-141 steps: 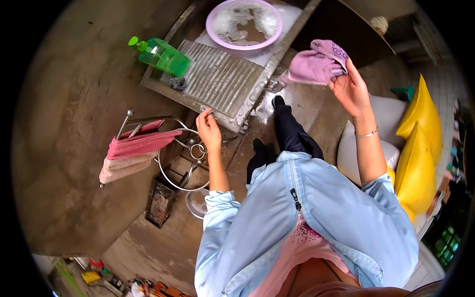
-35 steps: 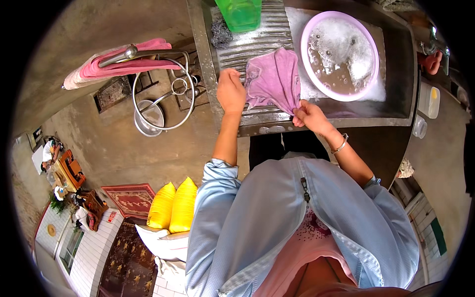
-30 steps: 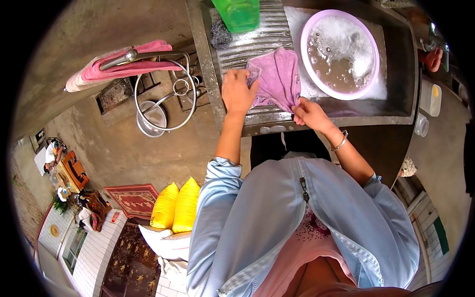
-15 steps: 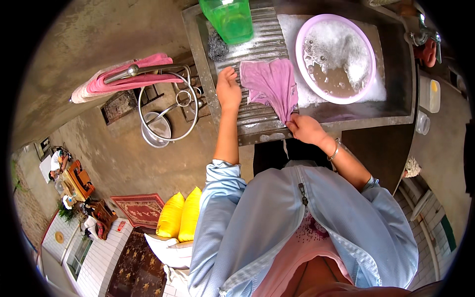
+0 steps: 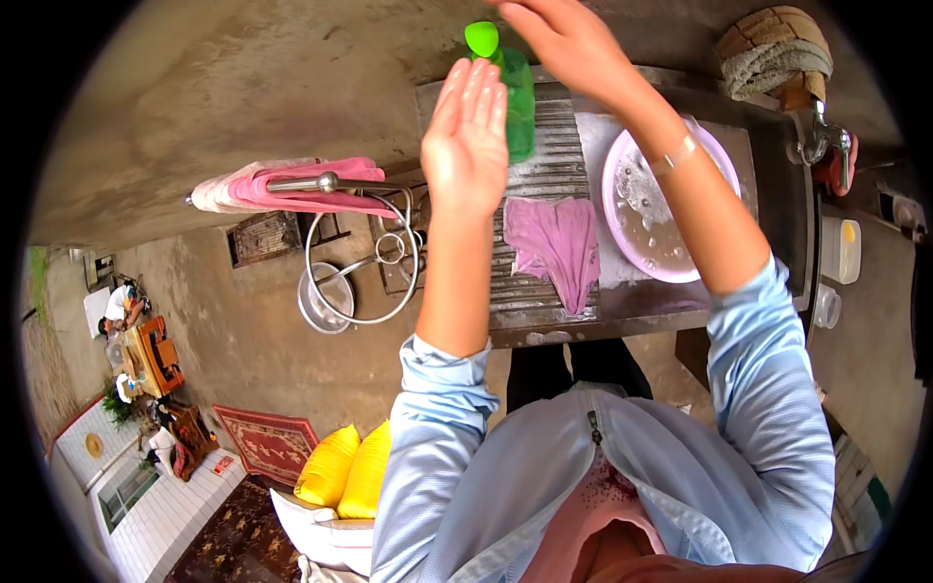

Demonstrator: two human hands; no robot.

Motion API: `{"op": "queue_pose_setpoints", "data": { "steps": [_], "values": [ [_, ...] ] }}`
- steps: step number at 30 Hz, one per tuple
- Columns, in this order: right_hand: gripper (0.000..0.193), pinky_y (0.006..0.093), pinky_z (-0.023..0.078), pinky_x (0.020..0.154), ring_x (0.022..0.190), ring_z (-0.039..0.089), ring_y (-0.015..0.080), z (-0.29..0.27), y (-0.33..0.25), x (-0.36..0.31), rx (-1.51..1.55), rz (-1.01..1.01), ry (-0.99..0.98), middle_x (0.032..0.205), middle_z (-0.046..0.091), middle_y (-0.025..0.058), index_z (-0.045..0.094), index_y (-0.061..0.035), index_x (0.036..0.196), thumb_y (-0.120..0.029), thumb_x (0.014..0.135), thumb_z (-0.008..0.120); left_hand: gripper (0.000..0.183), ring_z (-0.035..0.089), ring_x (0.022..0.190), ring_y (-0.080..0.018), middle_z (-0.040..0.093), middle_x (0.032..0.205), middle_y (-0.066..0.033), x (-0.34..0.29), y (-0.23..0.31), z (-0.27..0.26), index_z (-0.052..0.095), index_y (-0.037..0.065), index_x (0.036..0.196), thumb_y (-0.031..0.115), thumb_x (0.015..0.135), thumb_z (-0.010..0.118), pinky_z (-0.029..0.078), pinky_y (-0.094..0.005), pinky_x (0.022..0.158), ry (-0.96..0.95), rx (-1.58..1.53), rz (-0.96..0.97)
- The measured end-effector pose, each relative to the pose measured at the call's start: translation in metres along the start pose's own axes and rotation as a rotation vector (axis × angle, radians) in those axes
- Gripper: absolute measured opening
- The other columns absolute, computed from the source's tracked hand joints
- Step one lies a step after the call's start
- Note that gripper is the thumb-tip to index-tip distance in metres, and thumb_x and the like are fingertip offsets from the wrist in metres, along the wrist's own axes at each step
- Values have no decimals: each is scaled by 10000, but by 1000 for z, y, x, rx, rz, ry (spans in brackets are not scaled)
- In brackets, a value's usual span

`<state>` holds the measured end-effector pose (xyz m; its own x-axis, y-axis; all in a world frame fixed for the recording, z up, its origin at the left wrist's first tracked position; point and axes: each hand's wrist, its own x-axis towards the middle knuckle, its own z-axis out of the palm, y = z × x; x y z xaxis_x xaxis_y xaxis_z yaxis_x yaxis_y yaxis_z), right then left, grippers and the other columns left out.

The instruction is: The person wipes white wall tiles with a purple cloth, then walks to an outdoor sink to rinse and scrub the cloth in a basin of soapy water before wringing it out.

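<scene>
Left hand (image 5: pixel 466 146), palm up, fingers straight, near green pump bottle (image 5: pixel 521 117); right hand (image 5: pixel 573 44) close by, fingertips cut off, grip unclear. Mauve cloth (image 5: pixel 552 243) lies on ribbed washboard (image 5: pixel 559 126). Apparently soaping step; next move likely calls for steady palm.

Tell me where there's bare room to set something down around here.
Right of the lilac basin, a strip of dark sink looks bare. So does floor between the metal stand and red rug. The washboard is crowded: left hand and right hand near the green bottle, pink cloth below.
</scene>
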<state>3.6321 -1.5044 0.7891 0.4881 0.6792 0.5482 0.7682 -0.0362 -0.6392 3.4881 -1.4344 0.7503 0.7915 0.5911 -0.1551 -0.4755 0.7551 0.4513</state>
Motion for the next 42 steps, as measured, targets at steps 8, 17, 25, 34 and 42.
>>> {"op": "queue_pose_setpoints", "data": {
  "steps": [8,17,25,34,42],
  "values": [
    [271,378,451,862,1001,560,304,62,37,16,24,-35,-277,1018,594,143,626,-36,982,-199,918,419,477,308,1332,-268,325,1423,-166,29,-14,-3,270,-68,1370,128,947,369,233,-397,1137,7,-99,-58],
    [256,377,451,868,996,556,301,62,40,13,-18,-88,-315,1025,594,120,617,-49,990,-190,907,421,473,322,1324,-266,361,1399,-144,31,-22,-5,274,-56,1368,130,944,371,238,-398,1131,13,-189,-108],
    [405,369,425,936,1094,533,286,53,43,-20,-78,-70,-144,1164,566,187,498,-32,1237,-301,955,390,447,368,1294,-273,387,1386,-163,8,-21,-34,334,-61,1339,158,951,381,277,-399,1113,48,-155,-125],
    [632,451,222,1088,1321,290,363,57,30,-297,-430,426,-377,1426,282,254,315,12,1370,-263,858,564,533,200,1389,-245,262,1476,-158,-119,-117,-171,327,41,1398,332,954,376,119,-399,1134,-539,2152,49],
    [684,443,135,1123,1371,195,328,72,33,-322,-516,589,-459,1492,179,190,225,-23,1427,-368,897,485,601,116,1413,-215,157,1519,-122,-110,-132,-171,205,30,1443,337,945,345,49,-437,1144,-336,2384,-19]
  ]
}}
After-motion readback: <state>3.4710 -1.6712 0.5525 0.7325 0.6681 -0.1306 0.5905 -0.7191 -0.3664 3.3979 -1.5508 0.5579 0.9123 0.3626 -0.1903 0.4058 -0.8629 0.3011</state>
